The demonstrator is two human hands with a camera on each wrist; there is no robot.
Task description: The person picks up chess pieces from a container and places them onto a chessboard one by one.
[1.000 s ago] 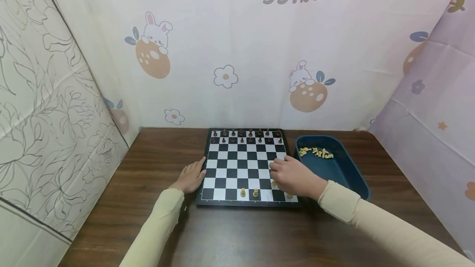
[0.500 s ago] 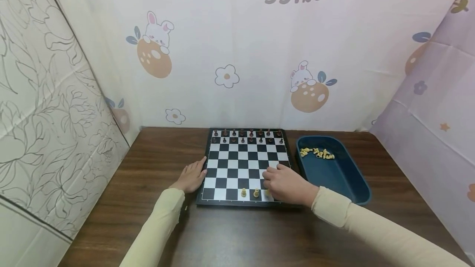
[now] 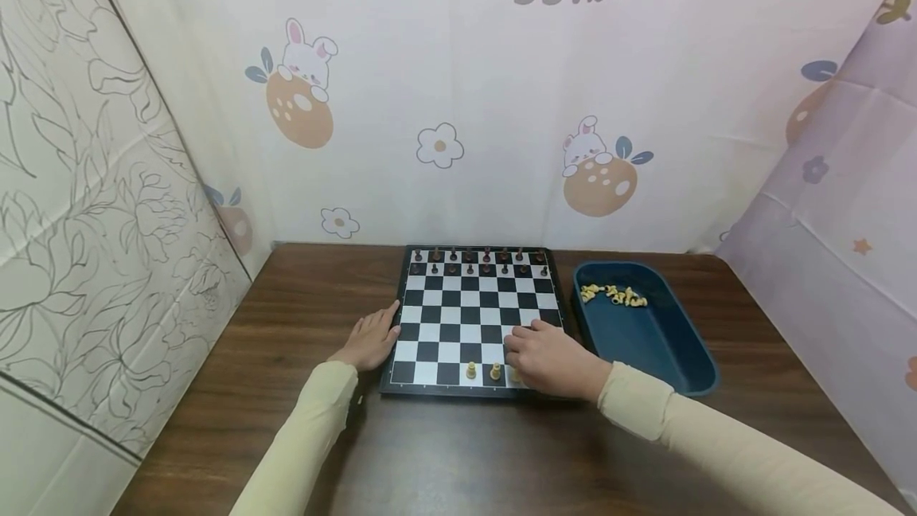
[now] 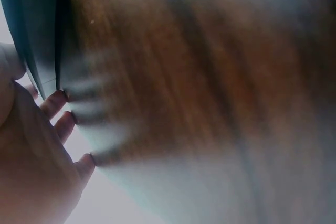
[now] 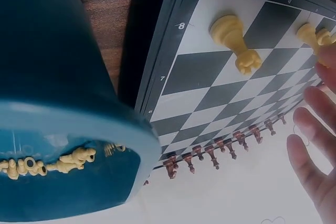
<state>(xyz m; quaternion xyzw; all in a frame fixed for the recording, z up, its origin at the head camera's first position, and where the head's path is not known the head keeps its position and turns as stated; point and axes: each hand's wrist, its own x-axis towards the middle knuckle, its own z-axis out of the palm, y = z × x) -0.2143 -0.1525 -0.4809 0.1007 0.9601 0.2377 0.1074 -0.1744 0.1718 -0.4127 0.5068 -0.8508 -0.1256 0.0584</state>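
Note:
A black-and-white chessboard (image 3: 437, 333) lies on the table. My left hand (image 3: 368, 341) rests at its left edge with fingers extended; the left wrist view shows those fingertips (image 4: 64, 121) beside the dark board side. Over the front right squares, my right hand (image 3: 552, 357) pinches a cream chess piece (image 5: 306, 32) standing on the front row; its top is hidden by the fingers. Further left on that row stand two cream pieces (image 3: 470, 371) (image 3: 496, 372). A cream rook (image 5: 236, 43) occupies the near right corner, hidden by my hand in the head view.
A blue tray (image 3: 684, 333) right of the board holds several loose cream chess pieces (image 3: 623, 297). Two rows of dark red pieces (image 3: 469, 261) stand along the board's far side. Patterned cloth (image 3: 501, 142) hangs behind the wooden table (image 3: 458, 452).
My right hand has moved left and slightly toward me, bringing the cream piece down onto the front row beside the other two. My left hand stays at the board's edge.

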